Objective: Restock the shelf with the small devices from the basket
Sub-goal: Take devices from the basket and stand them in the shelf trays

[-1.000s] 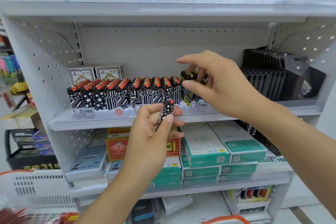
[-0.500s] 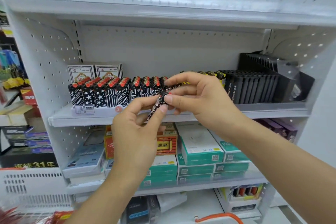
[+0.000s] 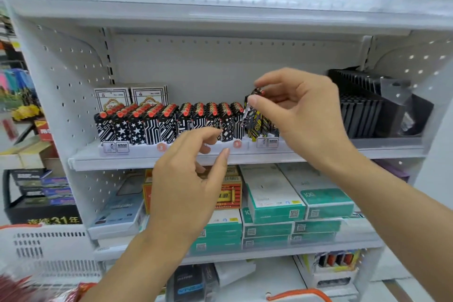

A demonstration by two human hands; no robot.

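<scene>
Your right hand (image 3: 301,115) pinches one lighter (image 3: 252,103) between thumb and forefinger near its red cap, the other fingers curled loosely behind. The lighter hangs tilted, its lower end just above the right end of the row (image 3: 171,120), where the black-and-white pieces meet the yellow-marked ones. Your left hand (image 3: 188,179) is below and to the left, fingers relaxed and part spread, holding nothing, near the shelf lip (image 3: 122,162).

The step in hand looks like seating this lighter in the row. Bring it upright before lowering, since a tilted base would likely catch on its neighbours' caps. Aim for the gap directly under your fingertips; whether an open slot is there I cannot tell, as your hand covers it. Keep the pinch high, near the cap, so your fingers clear the packed row as it goes down. If the neighbours lean, steady them with your free left hand from the front. Let go only once the base sits flat.

Below and far left of your left hand is the white basket (image 3: 49,247), blurred; reach there for the next one. What remains in it cannot be made out.
</scene>
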